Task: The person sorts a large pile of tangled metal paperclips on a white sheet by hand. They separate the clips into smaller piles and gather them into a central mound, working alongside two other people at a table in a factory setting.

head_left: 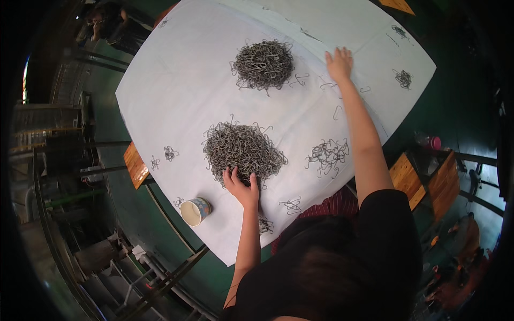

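I lean over a table covered with a white sheet, both arms stretched out across it. My left hand lies flat, fingers spread, on the near edge of the near pile of wire hooks, a grey tangle in the middle of the sheet. The hand closes on nothing; the fingertips press into the rim of the heap, and the mass of it lies just beyond them, toward the far side. The heap has no real long axis, being roughly round and a little wider left to right.

My right hand reaches much farther, palm down and open, resting on the sheet near a few loose hooks. It grips nothing that I can see. The far pile of hooks sits to its left, near but not touching. A looser scatter of hooks lies beside my right forearm.

The left hand is plainly the nearer to the near pile; the right is the nearer to the far one. A paper cup lies on its side close to the near edge, left of my left wrist. Small clumps dot the sheet's margins.
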`<state>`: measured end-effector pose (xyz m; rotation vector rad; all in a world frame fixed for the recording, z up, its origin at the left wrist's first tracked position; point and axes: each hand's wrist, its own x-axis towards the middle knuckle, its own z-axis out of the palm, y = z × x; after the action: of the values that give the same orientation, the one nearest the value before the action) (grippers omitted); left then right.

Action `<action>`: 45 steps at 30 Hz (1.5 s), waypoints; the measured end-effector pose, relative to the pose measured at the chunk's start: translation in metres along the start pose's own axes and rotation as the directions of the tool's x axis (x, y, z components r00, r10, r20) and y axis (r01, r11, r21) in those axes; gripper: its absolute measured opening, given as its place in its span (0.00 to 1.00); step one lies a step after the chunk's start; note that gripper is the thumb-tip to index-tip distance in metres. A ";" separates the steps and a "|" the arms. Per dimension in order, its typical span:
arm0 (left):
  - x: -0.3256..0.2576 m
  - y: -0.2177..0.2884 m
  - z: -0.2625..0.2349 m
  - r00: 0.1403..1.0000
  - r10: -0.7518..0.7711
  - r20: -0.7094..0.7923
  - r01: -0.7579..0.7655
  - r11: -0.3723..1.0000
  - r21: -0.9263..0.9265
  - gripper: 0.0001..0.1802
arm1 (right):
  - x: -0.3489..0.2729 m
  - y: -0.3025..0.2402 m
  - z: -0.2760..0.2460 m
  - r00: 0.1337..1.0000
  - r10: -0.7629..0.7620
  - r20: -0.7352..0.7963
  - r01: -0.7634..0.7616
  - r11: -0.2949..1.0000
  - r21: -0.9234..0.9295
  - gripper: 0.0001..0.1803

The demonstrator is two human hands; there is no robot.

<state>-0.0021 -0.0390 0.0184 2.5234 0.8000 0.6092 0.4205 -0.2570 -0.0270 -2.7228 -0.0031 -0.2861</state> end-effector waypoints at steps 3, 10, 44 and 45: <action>-0.004 -0.002 0.003 1.000 0.009 -0.007 -0.009 1.000 0.007 0.30 | -0.055 -0.064 0.018 0.985 -0.169 0.042 0.161 0.976 0.150 0.32; -0.005 -0.006 0.010 1.000 0.030 0.010 -0.030 1.000 0.000 0.29 | -0.098 -0.136 0.010 0.968 0.189 -0.166 0.076 0.410 0.909 0.22; -0.003 -0.012 0.008 0.992 0.121 -0.039 -0.122 0.992 -0.029 0.27 | -0.131 -0.034 -0.050 0.881 0.415 -0.227 -0.256 0.822 0.509 0.33; -0.005 -0.013 0.008 0.992 0.112 -0.049 -0.114 0.993 -0.038 0.28 | -0.121 -0.017 -0.054 0.849 0.477 -0.227 -0.375 0.847 0.377 0.34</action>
<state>-0.0070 -0.0345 0.0040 2.5388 0.6570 0.7169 0.2906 -0.2581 0.0040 -2.2450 0.5971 -0.5276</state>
